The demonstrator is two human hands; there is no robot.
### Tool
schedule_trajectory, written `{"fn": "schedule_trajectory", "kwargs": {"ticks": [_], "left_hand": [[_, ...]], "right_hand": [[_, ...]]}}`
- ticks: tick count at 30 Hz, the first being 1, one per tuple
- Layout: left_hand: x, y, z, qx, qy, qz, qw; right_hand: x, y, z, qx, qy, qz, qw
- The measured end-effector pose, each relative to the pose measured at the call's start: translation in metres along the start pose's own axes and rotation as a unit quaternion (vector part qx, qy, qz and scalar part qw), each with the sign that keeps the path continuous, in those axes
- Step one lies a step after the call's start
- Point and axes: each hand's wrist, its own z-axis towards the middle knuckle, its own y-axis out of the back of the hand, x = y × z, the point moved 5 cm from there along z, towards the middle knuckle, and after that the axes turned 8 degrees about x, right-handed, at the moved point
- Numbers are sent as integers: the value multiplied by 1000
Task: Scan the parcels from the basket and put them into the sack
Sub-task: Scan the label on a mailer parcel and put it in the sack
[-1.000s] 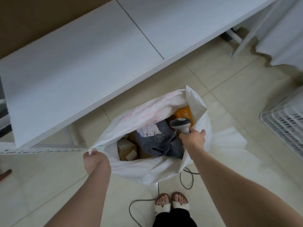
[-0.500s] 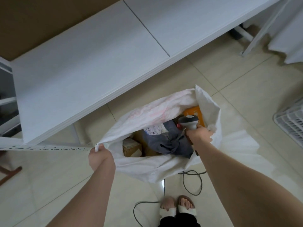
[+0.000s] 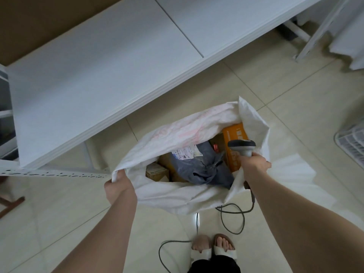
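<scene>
A white woven sack (image 3: 177, 194) stands open on the floor in front of me. My left hand (image 3: 118, 187) grips its left rim. At the right rim my right hand (image 3: 254, 164) holds the handle of a grey barcode scanner (image 3: 242, 146), and the rim seems caught under the same hand. Inside lie a grey plastic mailer (image 3: 201, 166) with a white label, an orange box (image 3: 234, 150) and small brown cartons (image 3: 156, 171).
A white shelf board (image 3: 102, 75) runs across the top just beyond the sack. The white basket (image 3: 352, 142) shows at the right edge. The scanner's cable (image 3: 232, 217) loops over the tiles near my sandalled feet (image 3: 212, 247).
The view has shifted slightly, and the sack and both hands sit further right in it. Both hands keep their hold; the sack's mouth stays spread.
</scene>
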Motion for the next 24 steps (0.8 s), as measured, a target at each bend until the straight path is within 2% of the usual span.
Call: {"fn": "schedule_trajectory", "kwargs": {"ticks": [2,5,8,12,14,16,19,21,23,24], "left_hand": [[-2,-7,-4,36,10,-7,999],[-8,-18,-20,116,-21,57,991],[-25,-13,-48,147,-26,85,985],[-75,8,-93,210,-24,-26,977],[-99,24,-105,217,-15,-91,972],[-111,44,-103,189,-29,-71,979],[-100,76,-83,115,-37,20,992],[-93,98,-64,52,-54,59,995],[-93,110,-50,10,-85,69,994],[-92,109,-46,13,-90,79,993]], "right_hand": [[2,-7,0,42,15,22,999],[9,-15,-21,104,53,40,992],[21,-15,-62,183,84,52,978],[49,-7,-132,354,45,100,929],[70,-2,-161,397,39,114,910],[83,3,-173,345,53,110,931],[77,21,-172,151,82,52,984],[67,35,-173,70,94,31,993],[63,41,-172,36,121,30,992],[63,40,-170,28,128,9,991]]}}
